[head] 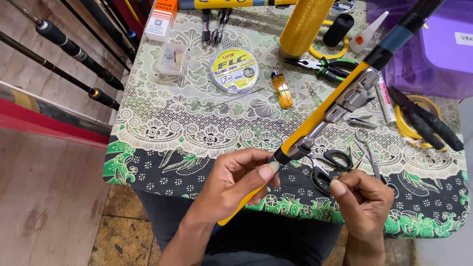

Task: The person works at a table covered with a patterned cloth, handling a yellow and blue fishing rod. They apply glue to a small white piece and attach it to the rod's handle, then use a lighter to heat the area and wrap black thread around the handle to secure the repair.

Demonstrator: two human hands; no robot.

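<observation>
Left hand (236, 180) grips the yellow rod (320, 116) near its butt end, thumb beside the metal collar. Right hand (362, 202) is pinched shut on a thin line, barely visible, just right of the collar. Rod slants across the table (162, 143) toward its far right corner; both hands sit at the near edge, beside black scissors (327, 167).

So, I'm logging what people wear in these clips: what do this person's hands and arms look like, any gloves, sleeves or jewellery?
Both are bare: the left hand and right hand have no gloves, rings or watch visible, and both forearms are uncovered as far as the frame shows. The thumbnails are short and unpainted.
</observation>
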